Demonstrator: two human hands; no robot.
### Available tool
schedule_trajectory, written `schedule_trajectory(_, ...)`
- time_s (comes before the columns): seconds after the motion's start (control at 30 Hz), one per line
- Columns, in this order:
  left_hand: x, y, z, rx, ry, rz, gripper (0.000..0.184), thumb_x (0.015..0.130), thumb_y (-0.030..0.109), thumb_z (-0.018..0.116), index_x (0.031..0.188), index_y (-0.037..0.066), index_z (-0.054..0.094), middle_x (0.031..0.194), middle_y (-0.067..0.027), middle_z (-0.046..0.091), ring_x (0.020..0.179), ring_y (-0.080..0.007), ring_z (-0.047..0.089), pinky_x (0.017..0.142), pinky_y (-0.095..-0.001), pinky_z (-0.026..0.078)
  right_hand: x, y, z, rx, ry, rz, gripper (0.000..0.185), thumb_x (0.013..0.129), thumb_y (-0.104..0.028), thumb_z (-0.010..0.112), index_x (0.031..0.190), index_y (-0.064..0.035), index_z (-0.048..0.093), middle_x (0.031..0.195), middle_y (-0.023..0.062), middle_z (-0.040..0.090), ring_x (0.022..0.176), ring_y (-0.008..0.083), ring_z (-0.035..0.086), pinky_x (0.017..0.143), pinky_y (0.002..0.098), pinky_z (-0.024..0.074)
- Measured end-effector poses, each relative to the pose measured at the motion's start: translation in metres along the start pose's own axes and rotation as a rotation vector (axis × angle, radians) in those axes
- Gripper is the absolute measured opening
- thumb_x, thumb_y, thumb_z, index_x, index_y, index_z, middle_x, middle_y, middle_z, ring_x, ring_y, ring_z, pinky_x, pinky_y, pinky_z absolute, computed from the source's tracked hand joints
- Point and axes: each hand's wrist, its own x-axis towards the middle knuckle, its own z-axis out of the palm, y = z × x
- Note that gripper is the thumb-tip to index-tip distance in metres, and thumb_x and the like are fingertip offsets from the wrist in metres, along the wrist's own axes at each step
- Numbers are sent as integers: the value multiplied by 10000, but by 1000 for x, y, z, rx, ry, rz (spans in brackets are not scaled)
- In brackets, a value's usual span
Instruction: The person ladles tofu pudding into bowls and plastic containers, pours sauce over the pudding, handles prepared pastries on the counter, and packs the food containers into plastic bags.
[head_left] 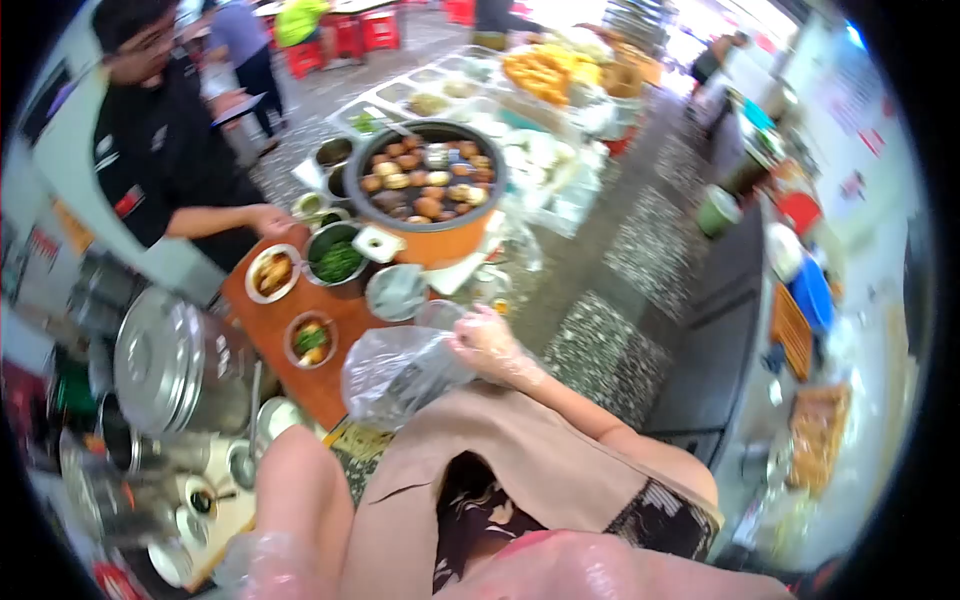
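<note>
Plastic bag [400,378], limp, light and probably slippery, best taken by the rim, hangs off the orange table [262,325] near right; a worker's right hand [487,343] curls almost closed on its edge, left hand's [275,575] fingers impossible to judge, steel pot's [228,355] markings unreadable

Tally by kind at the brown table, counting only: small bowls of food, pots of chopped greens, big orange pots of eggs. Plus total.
Small bowls of food: 2
Pot of chopped greens: 1
Big orange pot of eggs: 1
Total: 4
</note>
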Motion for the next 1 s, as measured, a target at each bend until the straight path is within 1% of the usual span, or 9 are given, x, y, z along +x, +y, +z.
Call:
schedule_trajectory(0.13, -4, -21, 13, 272, 175, 406, 372, 901, 174, 547, 1264, 107, 502, 1252, -102, 502, 1098, -201, 481, 881, -313, 422, -1, 4, -9, 103, 33, -22, 189, 793, -213, 626, 670, -73, 592, 699, 116, 597, 762, 303, 597, 961, 492, 387)
schedule_trajectory(0.2, -7, -24, 19, 309, 169, 471, 369, 902, 153, 549, 1263, 98, 500, 1239, -120, 512, 1076, -204, 508, 867, -296, 457, -3, 2, -17, 120, 13, 60, 199, 795, -220, 631, 678, -64, 589, 702, 122, 589, 766, 317, 589, 969, 491, 380)
schedule_trajectory(0.3, -15, -13, 31, -127, -35, 70, 459, 854, 178, 611, 1289, 102, 483, 1244, -104, 499, 1095, -189, 491, 858, -287, 464, -8, 19, -15, 134, 1, 42, 209, 795, -221, 633, 678, -54, 588, 699, 127, 586, 769, 323, 584, 970, 492, 377)
schedule_trajectory(0.33, -17, -6, 34, -12, -31, 109, 522, 828, 140, 653, 1309, 80, 459, 1226, -111, 497, 946, -187, 565, 768, -268, 501, -8, 24, -15, 135, -6, 33, 209, 795, -221, 633, 678, -54, 588, 699, 127, 586, 769, 323, 584, 970, 492, 377)
schedule_trajectory(0.37, -14, -1, 35, -4, -30, 114, 522, 828, 140, 653, 1309, 80, 459, 1226, -111, 497, 946, -187, 565, 768, -268, 501, -8, 28, -13, 150, 10, 29, 214, 796, -221, 631, 673, -52, 586, 698, 129, 585, 767, 326, 582, 967, 494, 378)
schedule_trajectory(0.47, 0, 14, 38, -644, -369, -331, 533, 814, 167, 690, 1259, -22, 463, 1090, -140, 563, 577, -204, 573, 570, -275, 512, -7, 35, -11, 180, 17, 15, 223, 799, -219, 628, 662, -50, 581, 692, 131, 582, 763, 328, 580, 962, 498, 380)
schedule_trajectory(0.5, 1, 10, 47, -642, -367, -331, 533, 814, 167, 690, 1259, -22, 463, 1090, -140, 563, 577, -204, 573, 570, -275, 512, -7, 36, -10, 192, 12, 9, 228, 801, -218, 625, 656, -50, 577, 689, 131, 580, 762, 328, 579, 960, 500, 381)
schedule_trajectory(0.6, -4, -6, 80, -284, -378, 9, 584, 844, 118, 588, 1362, 83, 321, 1355, -84, 250, 953, -215, 469, 600, -320, 568, -7, 39, -10, 218, -32, -19, 241, 805, -221, 623, 642, -53, 566, 678, 122, 578, 747, 324, 580, 955, 508, 382)
schedule_trajectory(1.0, -38, -29, 103, -63, -237, -358, 512, 881, 296, 515, 1338, 116, 372, 1240, -92, 436, 1003, -234, 518, 802, -404, 475, -3, 51, -17, 337, -59, -95, 248, 805, -208, 625, 623, -64, 539, 642, 104, 565, 709, 312, 579, 946, 515, 383)
